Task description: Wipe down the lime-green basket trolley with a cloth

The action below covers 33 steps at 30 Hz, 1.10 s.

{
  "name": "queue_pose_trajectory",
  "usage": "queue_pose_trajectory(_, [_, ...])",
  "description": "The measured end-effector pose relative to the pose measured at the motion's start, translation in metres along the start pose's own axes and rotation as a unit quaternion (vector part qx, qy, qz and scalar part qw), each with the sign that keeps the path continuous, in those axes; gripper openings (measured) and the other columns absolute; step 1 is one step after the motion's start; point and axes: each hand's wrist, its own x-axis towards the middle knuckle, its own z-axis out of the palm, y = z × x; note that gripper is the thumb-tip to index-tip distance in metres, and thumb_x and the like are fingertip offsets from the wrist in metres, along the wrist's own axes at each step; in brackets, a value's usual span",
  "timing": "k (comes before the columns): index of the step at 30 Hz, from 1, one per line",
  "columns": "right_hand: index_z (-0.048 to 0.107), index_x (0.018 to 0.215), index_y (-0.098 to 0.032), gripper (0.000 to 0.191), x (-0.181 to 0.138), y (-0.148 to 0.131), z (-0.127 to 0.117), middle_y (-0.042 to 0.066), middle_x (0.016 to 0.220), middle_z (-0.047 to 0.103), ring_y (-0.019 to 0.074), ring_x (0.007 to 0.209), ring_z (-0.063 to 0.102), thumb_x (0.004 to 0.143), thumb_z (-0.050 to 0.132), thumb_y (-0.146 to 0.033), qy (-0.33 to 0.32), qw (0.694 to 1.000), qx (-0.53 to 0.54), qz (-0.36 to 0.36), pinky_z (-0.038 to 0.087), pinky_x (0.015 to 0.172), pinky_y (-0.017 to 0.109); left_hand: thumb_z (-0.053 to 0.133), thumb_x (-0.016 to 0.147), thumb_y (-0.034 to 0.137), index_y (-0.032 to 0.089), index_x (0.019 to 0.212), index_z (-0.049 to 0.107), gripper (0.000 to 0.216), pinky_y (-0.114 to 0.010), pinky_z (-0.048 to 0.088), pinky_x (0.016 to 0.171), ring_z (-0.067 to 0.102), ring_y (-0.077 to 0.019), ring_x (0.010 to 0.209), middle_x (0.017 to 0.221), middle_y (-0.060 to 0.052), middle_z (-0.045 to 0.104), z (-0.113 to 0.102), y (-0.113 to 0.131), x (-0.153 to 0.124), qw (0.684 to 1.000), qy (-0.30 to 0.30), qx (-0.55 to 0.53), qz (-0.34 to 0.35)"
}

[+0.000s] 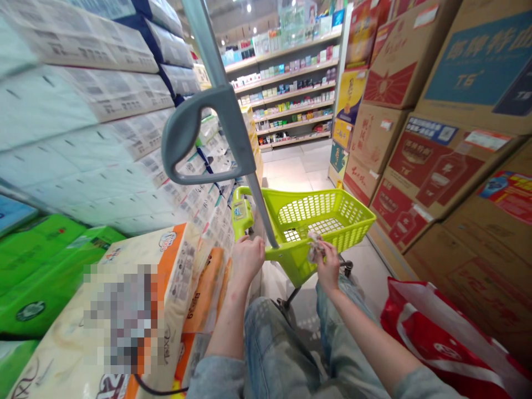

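Observation:
A lime-green shopping cart (291, 268) stands before my knees, its basket holding nothing that I can see. My left hand (248, 257) is closed on the cart's green frame, close to the foot of its grey pole. From there the pole slants upward to a grey loop handle (245, 127). My right hand (329, 266) pinches a crumpled pale cloth (315, 247), which lies against the near side of the basket. Whether the cloth is fabric or tissue I cannot tell.
Packs of tissue paper (137, 149) are piled high on the left, with a large cream-and-orange pack (170, 277) close by. Cartons (428, 166) line the right side. A red bag (436, 338) rests on the floor at right. Stocked shelves (291, 83) stand beyond the tiled aisle.

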Motion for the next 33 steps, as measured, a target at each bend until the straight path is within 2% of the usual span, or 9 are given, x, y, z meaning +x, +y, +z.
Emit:
queue_pose_trajectory(3, [0.063, 0.103, -0.016, 0.033, 0.019, 0.031, -0.003, 0.015, 0.099, 0.059, 0.0280, 0.097, 0.055, 0.088, 0.043, -0.038, 0.079, 0.994, -0.054, 0.059, 0.045, 0.088, 0.046, 0.034, 0.089, 0.024, 0.019, 0.075, 0.065, 0.035, -0.032, 0.039, 0.093, 0.059, -0.0152, 0.060, 0.058, -0.004, 0.064, 0.000, 0.001, 0.000, 1.000, -0.003, -0.003, -0.004])
queue_pose_trajectory(6, [0.062, 0.095, -0.016, 0.029, 0.022, 0.041, 0.007, 0.015, 0.092, 0.059, 0.0278, 0.091, 0.056, 0.087, 0.043, -0.036, 0.092, 0.990, -0.075, 0.080, 0.045, 0.084, 0.045, 0.035, 0.089, 0.024, 0.019, 0.076, 0.065, 0.034, -0.033, 0.039, 0.093, 0.059, -0.0153, 0.060, 0.058, -0.004, 0.064, 0.000, 0.002, 0.001, 1.000, -0.007, -0.005, -0.002])
queue_pose_trajectory(10, [0.060, 0.096, -0.016, 0.025, -0.003, 0.023, 0.029, 0.013, 0.093, 0.060, 0.0267, 0.092, 0.056, 0.086, 0.044, -0.032, 0.062, 0.994, -0.044, 0.078, 0.046, 0.083, 0.043, 0.034, 0.090, 0.024, 0.020, 0.075, 0.065, 0.035, -0.032, 0.038, 0.093, 0.059, -0.0148, 0.060, 0.058, -0.003, 0.064, -0.002, 0.002, 0.001, 1.000, -0.011, -0.002, 0.003])
queue_pose_trajectory(13, [0.060, 0.093, -0.018, 0.022, -0.034, 0.011, 0.039, 0.012, 0.091, 0.061, 0.0248, 0.088, 0.058, 0.085, 0.043, -0.030, -0.008, 0.998, -0.025, 0.060, 0.048, 0.079, 0.040, 0.032, 0.091, 0.025, 0.020, 0.075, 0.064, 0.036, -0.032, 0.038, 0.093, 0.059, -0.0144, 0.059, 0.059, -0.003, 0.065, -0.003, 0.004, 0.002, 1.000, -0.013, 0.000, 0.006])
queue_pose_trajectory(16, [0.060, 0.092, -0.020, 0.023, -0.063, 0.014, 0.043, 0.009, 0.084, 0.063, 0.0225, 0.078, 0.061, 0.086, 0.040, -0.030, -0.083, 0.996, -0.017, 0.039, 0.051, 0.069, 0.036, 0.033, 0.092, 0.026, 0.020, 0.074, 0.063, 0.036, -0.033, 0.037, 0.093, 0.059, -0.0145, 0.059, 0.059, -0.003, 0.065, -0.004, 0.007, 0.004, 1.000, -0.017, 0.010, 0.010])
queue_pose_trajectory(19, [0.059, 0.092, -0.020, 0.025, -0.072, 0.020, 0.046, 0.008, 0.079, 0.064, 0.0221, 0.073, 0.061, 0.088, 0.038, -0.033, -0.084, 0.995, -0.027, 0.038, 0.051, 0.064, 0.035, 0.033, 0.092, 0.026, 0.019, 0.075, 0.062, 0.034, -0.034, 0.037, 0.093, 0.059, -0.0148, 0.060, 0.060, -0.003, 0.065, -0.002, 0.013, 0.007, 1.000, -0.019, 0.010, 0.016])
queue_pose_trajectory(23, [0.056, 0.085, -0.022, 0.024, -0.048, 0.010, 0.047, 0.007, 0.077, 0.061, 0.0215, 0.072, 0.058, 0.088, 0.039, -0.039, -0.066, 0.996, -0.001, 0.054, 0.049, 0.063, 0.034, 0.033, 0.092, 0.025, 0.018, 0.076, 0.062, 0.033, -0.034, 0.037, 0.091, 0.060, -0.0151, 0.059, 0.061, -0.004, 0.065, -0.001, 0.021, 0.011, 1.000, -0.015, 0.001, 0.016])
queue_pose_trajectory(30, [0.054, 0.082, -0.020, 0.028, 0.000, -0.045, 0.023, 0.005, 0.081, 0.060, 0.0207, 0.078, 0.057, 0.085, 0.051, -0.048, -0.064, 0.986, 0.105, 0.114, 0.047, 0.072, 0.034, 0.035, 0.092, 0.023, 0.019, 0.078, 0.059, 0.028, -0.034, 0.038, 0.088, 0.059, -0.0154, 0.060, 0.061, -0.003, 0.065, -0.001, 0.032, 0.015, 0.999, -0.004, -0.014, 0.029])
queue_pose_trajectory(33, [0.052, 0.083, -0.021, 0.022, 0.011, -0.067, 0.008, 0.006, 0.089, 0.061, 0.0198, 0.082, 0.059, 0.086, 0.052, -0.043, -0.055, 0.986, 0.137, 0.075, 0.047, 0.074, 0.032, 0.034, 0.092, 0.023, 0.019, 0.080, 0.058, 0.028, -0.034, 0.038, 0.088, 0.059, -0.0153, 0.060, 0.060, -0.003, 0.064, 0.000, 0.036, 0.015, 0.999, 0.005, -0.024, 0.032])
